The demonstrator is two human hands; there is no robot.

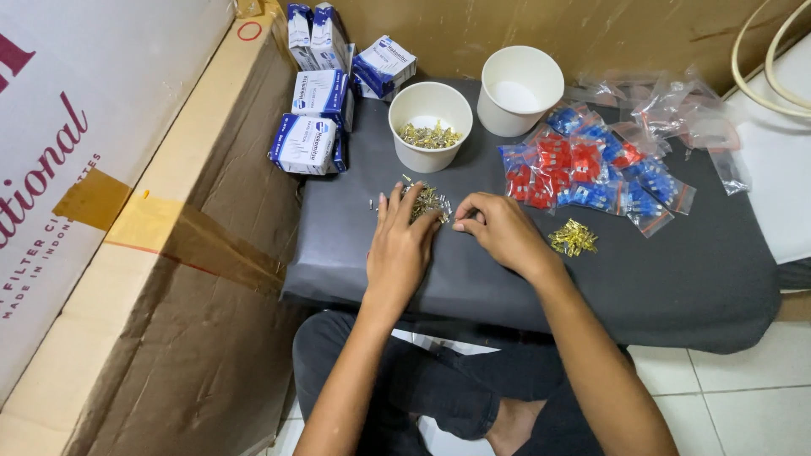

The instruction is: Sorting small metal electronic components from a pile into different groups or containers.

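A small heap of brass-coloured metal terminals (429,201) lies on a dark grey padded surface (659,270). My left hand (400,245) rests flat beside the heap, its fingertips touching the pieces. Just right of the heap, my right hand (500,230) has its fingers curled and pinched on what looks like one small terminal, though the piece itself is hidden. A second small heap of yellow terminals (573,239) lies to the right of my right hand.
A white paper cup (430,127) holds more terminals; an empty white cup (519,89) stands beside it. Small bags of red and blue parts (583,169) and empty clear bags (676,110) lie at right. Blue-and-white boxes (314,127) stack at left by large cardboard cartons (127,253).
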